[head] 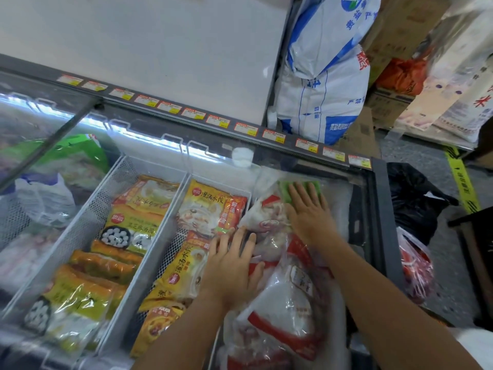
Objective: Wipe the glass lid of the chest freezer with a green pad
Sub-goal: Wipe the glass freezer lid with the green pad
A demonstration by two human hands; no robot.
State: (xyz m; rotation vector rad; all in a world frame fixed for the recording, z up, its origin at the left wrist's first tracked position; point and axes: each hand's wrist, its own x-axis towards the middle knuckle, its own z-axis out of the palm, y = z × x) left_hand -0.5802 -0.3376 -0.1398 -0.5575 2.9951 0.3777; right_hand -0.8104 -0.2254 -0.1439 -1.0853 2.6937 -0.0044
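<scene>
One green pad (300, 190) is pressed flat under the fingers of the right hand (310, 212), palm open, on the glass lid (338, 198) near its far right corner. The left hand (231, 265) is laid flat, fingers spread, holding nothing. Below the glass, yellow packets (210, 209) are marked 澄汤水饺. Twelve price tags (273, 135) are counted along the far rail, print unreadable.

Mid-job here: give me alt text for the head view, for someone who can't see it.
A person's right hand presses a green pad flat on the glass lid of a chest freezer, near its far right corner, while the left hand rests flat on the glass nearer the person. Under the glass, wire baskets hold yellow and red-and-white frozen food bags.
</scene>
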